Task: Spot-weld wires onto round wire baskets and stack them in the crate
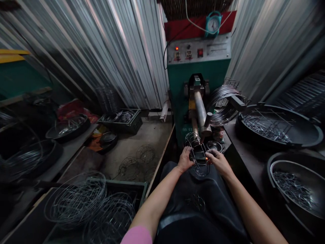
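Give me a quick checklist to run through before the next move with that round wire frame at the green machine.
1. Left hand grips the round silver wire frame: ok.
2. Right hand grips its other side: ok.
3. Frame sits under the green machine's metal arm: ok.
4. Red lamp on the grey control panel lit: ok.
5. Fingers clear of the orange glow at the contact point: cannot tell.

White characters on the green machine [177, 84]; too blurred to read.
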`<state>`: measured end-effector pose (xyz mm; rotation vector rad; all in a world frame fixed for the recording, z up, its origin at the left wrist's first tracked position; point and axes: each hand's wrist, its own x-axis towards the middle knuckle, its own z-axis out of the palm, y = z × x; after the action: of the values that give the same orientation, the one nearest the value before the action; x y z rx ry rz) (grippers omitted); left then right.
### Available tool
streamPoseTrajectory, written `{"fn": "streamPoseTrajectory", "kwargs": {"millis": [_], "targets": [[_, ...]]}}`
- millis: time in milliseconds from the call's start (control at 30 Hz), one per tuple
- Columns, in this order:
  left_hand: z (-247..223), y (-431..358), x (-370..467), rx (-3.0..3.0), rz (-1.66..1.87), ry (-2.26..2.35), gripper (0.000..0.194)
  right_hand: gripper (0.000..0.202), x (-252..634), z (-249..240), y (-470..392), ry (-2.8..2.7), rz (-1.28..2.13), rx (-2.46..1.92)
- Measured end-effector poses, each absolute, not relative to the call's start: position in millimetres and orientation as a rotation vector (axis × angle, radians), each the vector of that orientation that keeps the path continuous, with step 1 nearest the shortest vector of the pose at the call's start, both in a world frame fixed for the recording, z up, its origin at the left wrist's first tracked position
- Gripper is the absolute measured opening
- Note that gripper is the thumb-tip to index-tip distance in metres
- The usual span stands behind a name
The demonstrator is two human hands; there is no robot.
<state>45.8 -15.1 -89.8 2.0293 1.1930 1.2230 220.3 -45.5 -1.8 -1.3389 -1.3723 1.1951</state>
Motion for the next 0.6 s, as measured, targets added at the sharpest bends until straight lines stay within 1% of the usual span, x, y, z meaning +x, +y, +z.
{"fn": "streamPoseTrajectory", "kwargs": {"millis": [133,300,467,600], "targets": [[-89.2,-15.9,47.8,1.993,1.179,1.165,0.056,0.032,221.7,-1.4,-49.0,-1.312,1.220,-1.326],[-91.1,-22.7,46.8,1.924,1.189,1.144,0.064,0.030,231.2,-0.6,-71.3,-1.341,1.335,-1.376],[-89.4,-16.9,48.5,1.748,1.203,1.150,0.067,0.030,224.6,5.3,-58.4,-1.373,1.240,-1.360],[-91.4,-10.3,48.1,1.728,1.146,1.132,0.074,0.031,220.3,4.9,-46.5,-1.361,1.216,-1.330]]}}
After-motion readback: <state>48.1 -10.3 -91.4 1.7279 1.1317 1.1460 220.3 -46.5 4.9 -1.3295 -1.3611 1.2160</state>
